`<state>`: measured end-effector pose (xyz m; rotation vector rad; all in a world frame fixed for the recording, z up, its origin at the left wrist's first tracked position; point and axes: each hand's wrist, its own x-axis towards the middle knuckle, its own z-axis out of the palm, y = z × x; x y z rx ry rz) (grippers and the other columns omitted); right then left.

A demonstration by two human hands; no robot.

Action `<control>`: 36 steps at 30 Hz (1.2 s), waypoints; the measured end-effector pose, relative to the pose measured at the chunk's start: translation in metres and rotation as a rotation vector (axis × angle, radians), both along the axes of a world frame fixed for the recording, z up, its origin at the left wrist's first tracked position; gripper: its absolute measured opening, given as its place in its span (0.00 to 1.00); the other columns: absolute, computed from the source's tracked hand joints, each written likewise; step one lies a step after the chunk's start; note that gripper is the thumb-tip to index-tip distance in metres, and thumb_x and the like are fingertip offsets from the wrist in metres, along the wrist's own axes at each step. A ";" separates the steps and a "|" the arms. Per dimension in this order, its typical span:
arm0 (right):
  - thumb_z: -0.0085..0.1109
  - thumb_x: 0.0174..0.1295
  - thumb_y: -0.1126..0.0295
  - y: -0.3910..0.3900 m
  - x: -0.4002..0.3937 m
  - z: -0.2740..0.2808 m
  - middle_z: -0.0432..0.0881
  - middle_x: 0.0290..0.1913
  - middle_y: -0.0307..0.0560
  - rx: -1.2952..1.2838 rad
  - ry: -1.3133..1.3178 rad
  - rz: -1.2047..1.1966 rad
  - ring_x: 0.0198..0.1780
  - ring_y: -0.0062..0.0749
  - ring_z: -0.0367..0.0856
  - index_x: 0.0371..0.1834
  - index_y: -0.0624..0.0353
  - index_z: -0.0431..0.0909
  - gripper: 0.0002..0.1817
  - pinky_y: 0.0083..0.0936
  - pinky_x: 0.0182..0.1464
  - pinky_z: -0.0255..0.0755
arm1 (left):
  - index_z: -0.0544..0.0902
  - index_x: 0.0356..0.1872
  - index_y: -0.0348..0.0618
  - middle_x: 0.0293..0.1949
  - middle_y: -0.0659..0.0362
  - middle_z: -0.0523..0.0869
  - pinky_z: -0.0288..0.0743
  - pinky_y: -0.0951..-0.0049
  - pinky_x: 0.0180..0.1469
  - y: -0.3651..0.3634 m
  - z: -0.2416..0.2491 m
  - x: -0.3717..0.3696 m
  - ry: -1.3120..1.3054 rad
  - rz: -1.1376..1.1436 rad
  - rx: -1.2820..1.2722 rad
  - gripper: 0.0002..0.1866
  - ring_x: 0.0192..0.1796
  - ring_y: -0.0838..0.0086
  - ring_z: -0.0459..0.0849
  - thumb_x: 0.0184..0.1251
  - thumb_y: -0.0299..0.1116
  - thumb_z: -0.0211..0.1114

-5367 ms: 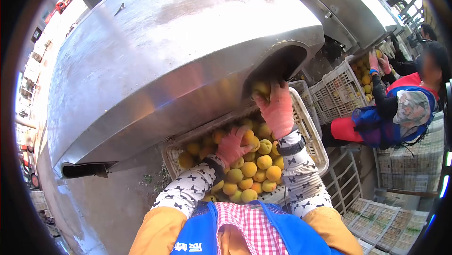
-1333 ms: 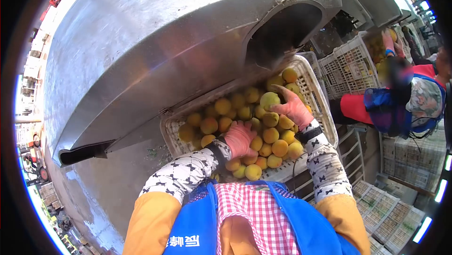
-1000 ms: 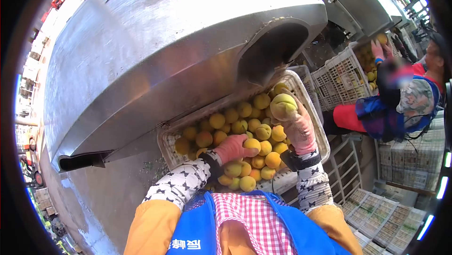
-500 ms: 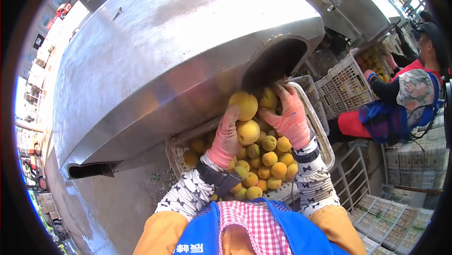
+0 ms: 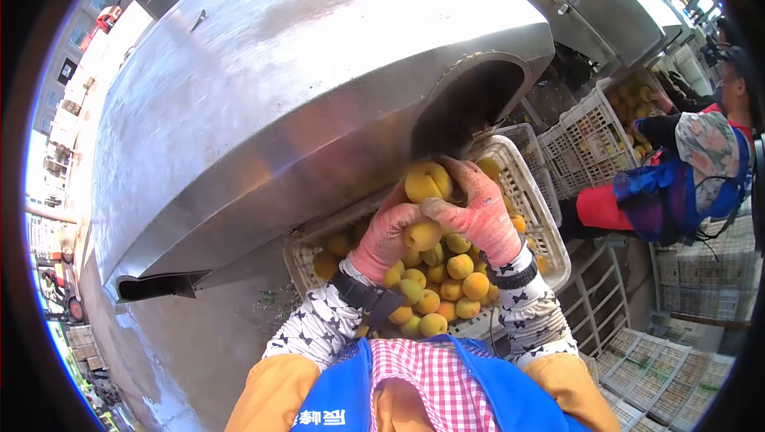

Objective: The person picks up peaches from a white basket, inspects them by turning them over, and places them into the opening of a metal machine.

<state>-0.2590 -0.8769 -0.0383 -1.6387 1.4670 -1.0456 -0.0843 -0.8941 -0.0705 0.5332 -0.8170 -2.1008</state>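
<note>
Yellow-orange fruit (image 5: 457,265) fills much of a white plastic crate (image 5: 553,229) in front of me. Above it, my gloved left hand (image 5: 386,233) and my gloved right hand (image 5: 480,213) meet around one large yellow fruit (image 5: 428,182). The right thumb lies across its lower edge, and the left fingers wrap its left side. Another yellow fruit (image 5: 422,234) shows just below, against the left hand. Both gloves are pink and dusty.
A large metal machine (image 5: 319,57) with a dark round opening (image 5: 470,105) stands just beyond the crate. To the right a co-worker (image 5: 693,161) bends over another crate (image 5: 590,141) of fruit. Stacked crates (image 5: 661,376) stand at the lower right.
My right hand has moved left and now shares the large fruit with my left hand; the fruit it was touching is no longer by it. The co-worker has shifted slightly.
</note>
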 end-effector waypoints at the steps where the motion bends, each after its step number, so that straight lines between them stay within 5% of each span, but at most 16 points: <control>1: 0.74 0.53 0.61 0.001 0.003 0.000 0.79 0.59 0.56 0.007 0.003 -0.001 0.59 0.39 0.79 0.66 0.66 0.73 0.38 0.31 0.60 0.73 | 0.68 0.71 0.39 0.61 0.57 0.78 0.71 0.70 0.66 -0.001 0.004 -0.002 0.003 -0.001 0.007 0.31 0.62 0.71 0.77 0.66 0.32 0.58; 6: 0.72 0.53 0.57 -0.044 -0.008 -0.010 0.79 0.53 0.63 -0.155 0.329 -0.311 0.53 0.57 0.80 0.63 0.67 0.74 0.36 0.41 0.57 0.77 | 0.67 0.72 0.39 0.63 0.56 0.78 0.70 0.71 0.67 0.001 0.004 -0.004 -0.146 0.027 -0.102 0.31 0.63 0.71 0.76 0.67 0.33 0.55; 8: 0.70 0.55 0.59 -0.087 -0.008 -0.028 0.79 0.52 0.64 -0.074 0.556 -0.252 0.52 0.59 0.80 0.64 0.67 0.72 0.35 0.44 0.55 0.76 | 0.69 0.70 0.39 0.63 0.54 0.78 0.72 0.69 0.67 0.006 -0.013 -0.002 -0.042 0.079 0.236 0.29 0.63 0.71 0.78 0.66 0.28 0.61; 10: 0.73 0.53 0.60 -0.115 -0.002 -0.034 0.77 0.52 0.64 -0.063 0.768 -0.124 0.52 0.57 0.80 0.66 0.67 0.70 0.39 0.43 0.54 0.77 | 0.69 0.63 0.37 0.62 0.50 0.80 0.79 0.65 0.63 0.016 -0.046 0.005 -0.741 0.266 -0.653 0.27 0.56 0.65 0.85 0.62 0.17 0.65; 11: 0.73 0.53 0.60 -0.104 -0.006 -0.038 0.77 0.52 0.64 -0.052 0.765 -0.120 0.52 0.57 0.80 0.66 0.67 0.70 0.39 0.43 0.54 0.77 | 0.69 0.63 0.37 0.62 0.50 0.80 0.79 0.65 0.63 0.020 -0.054 0.005 -0.746 0.260 -0.643 0.27 0.56 0.65 0.85 0.62 0.17 0.65; 13: 0.76 0.50 0.61 -0.069 -0.014 -0.020 0.76 0.55 0.63 -0.379 0.096 -0.271 0.53 0.55 0.79 0.67 0.67 0.70 0.41 0.42 0.55 0.76 | 0.72 0.62 0.39 0.61 0.55 0.80 0.78 0.68 0.63 0.020 -0.052 -0.001 -0.483 0.383 -0.435 0.32 0.60 0.68 0.82 0.55 0.16 0.74; 14: 0.77 0.48 0.63 -0.036 -0.005 0.012 0.75 0.58 0.63 -0.129 -0.043 -0.224 0.55 0.54 0.79 0.68 0.64 0.70 0.42 0.42 0.58 0.75 | 0.72 0.62 0.39 0.61 0.55 0.80 0.78 0.68 0.63 0.017 -0.049 -0.001 -0.485 0.402 -0.435 0.32 0.60 0.68 0.82 0.55 0.16 0.74; 18: 0.76 0.49 0.60 0.019 0.003 0.005 0.78 0.59 0.58 -0.113 0.256 0.209 0.61 0.47 0.77 0.69 0.61 0.72 0.42 0.36 0.65 0.70 | 0.75 0.61 0.40 0.59 0.56 0.81 0.77 0.67 0.64 0.017 -0.029 0.000 -0.491 0.355 -0.450 0.28 0.61 0.68 0.82 0.58 0.19 0.72; 23: 0.73 0.49 0.65 -0.001 0.001 -0.002 0.82 0.50 0.59 -0.307 0.191 -0.165 0.51 0.57 0.81 0.61 0.61 0.77 0.33 0.42 0.56 0.77 | 0.79 0.59 0.41 0.57 0.56 0.83 0.76 0.66 0.64 0.005 -0.038 -0.008 -0.441 0.241 -0.445 0.20 0.61 0.67 0.81 0.68 0.34 0.68; 25: 0.73 0.51 0.64 -0.038 -0.004 -0.020 0.83 0.48 0.61 -0.300 0.375 -0.311 0.50 0.57 0.82 0.55 0.63 0.79 0.27 0.41 0.53 0.77 | 0.74 0.67 0.46 0.61 0.53 0.80 0.69 0.62 0.67 0.017 -0.057 0.009 -0.279 0.091 0.223 0.30 0.63 0.64 0.78 0.67 0.47 0.66; 26: 0.72 0.53 0.65 -0.060 -0.005 -0.027 0.84 0.48 0.61 -0.252 0.470 -0.350 0.50 0.57 0.82 0.54 0.63 0.80 0.25 0.39 0.53 0.77 | 0.74 0.67 0.46 0.61 0.53 0.80 0.69 0.62 0.67 0.020 -0.062 0.016 -0.281 0.085 0.221 0.30 0.63 0.64 0.78 0.67 0.47 0.66; 28: 0.73 0.53 0.63 -0.106 0.002 -0.034 0.84 0.45 0.63 -0.149 0.622 -0.316 0.46 0.62 0.82 0.52 0.63 0.78 0.25 0.41 0.50 0.77 | 0.74 0.70 0.50 0.65 0.51 0.77 0.64 0.57 0.71 0.033 -0.071 0.031 -1.140 -0.168 -0.250 0.36 0.69 0.58 0.73 0.62 0.52 0.68; 30: 0.75 0.53 0.61 -0.116 -0.013 -0.023 0.85 0.44 0.55 -0.406 0.193 -0.332 0.46 0.51 0.85 0.53 0.65 0.78 0.28 0.38 0.50 0.78 | 0.73 0.71 0.50 0.68 0.50 0.74 0.62 0.55 0.71 0.046 -0.067 0.056 -1.301 -0.423 -0.563 0.39 0.71 0.56 0.69 0.59 0.55 0.70; 32: 0.76 0.53 0.62 -0.087 -0.035 0.003 0.85 0.42 0.52 -0.272 -0.266 -0.185 0.42 0.42 0.84 0.53 0.66 0.79 0.27 0.32 0.49 0.78 | 0.72 0.71 0.50 0.71 0.50 0.71 0.61 0.53 0.72 0.063 -0.068 0.073 -1.393 -0.666 -0.894 0.42 0.73 0.55 0.66 0.56 0.57 0.71; 34: 0.69 0.62 0.70 -0.036 -0.038 0.011 0.86 0.46 0.43 -0.035 -0.077 -0.231 0.45 0.25 0.83 0.57 0.62 0.80 0.20 0.21 0.51 0.77 | 0.70 0.73 0.50 0.71 0.48 0.69 0.60 0.52 0.72 0.084 -0.072 0.084 -1.494 -0.788 -1.344 0.45 0.75 0.55 0.62 0.53 0.58 0.71; 36: 0.71 0.59 0.69 -0.001 -0.050 -0.020 0.86 0.47 0.48 0.262 0.274 0.001 0.47 0.31 0.86 0.53 0.61 0.83 0.18 0.25 0.53 0.78 | 0.69 0.73 0.51 0.68 0.50 0.72 0.61 0.54 0.71 0.079 -0.084 0.081 -1.473 -0.700 -1.429 0.46 0.71 0.54 0.66 0.52 0.59 0.70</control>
